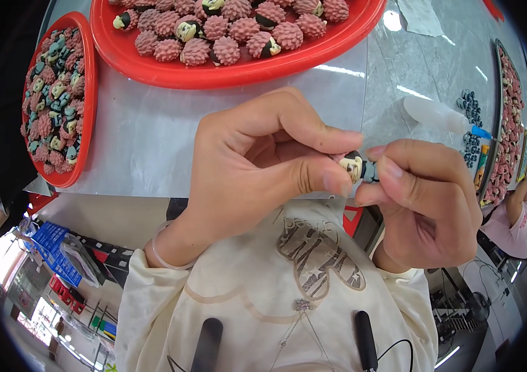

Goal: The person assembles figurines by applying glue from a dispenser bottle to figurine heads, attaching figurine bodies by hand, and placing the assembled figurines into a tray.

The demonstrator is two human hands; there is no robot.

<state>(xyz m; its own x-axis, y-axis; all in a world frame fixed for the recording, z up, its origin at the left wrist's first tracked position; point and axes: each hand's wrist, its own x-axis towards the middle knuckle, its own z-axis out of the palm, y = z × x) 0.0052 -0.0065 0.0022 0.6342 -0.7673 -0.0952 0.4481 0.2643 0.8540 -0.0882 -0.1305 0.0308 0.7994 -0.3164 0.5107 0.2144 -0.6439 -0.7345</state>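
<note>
Between my two hands is a small figurine (352,166) with a cream face, dark hair and a blue-grey body. My left hand (263,149) pinches its head end between thumb and forefinger. The fingertips of my right hand (427,198) close on the blue-grey body from the other side. Part of the head is hidden by my left fingers. Above my hands, a red tray (232,79) holds many pink bumpy pieces, some with cream faces and black parts. At the left, a second red tray (92,93) is filled with pink pieces joined to blue-grey bodies.
A white squeeze bottle (434,115) with a blue tip lies to the right on the grey table (152,124). Beside it stand rows of small dark blue-grey pieces (471,108). Farther right is a long tray of pink pieces (504,136), with another person (514,223) near it.
</note>
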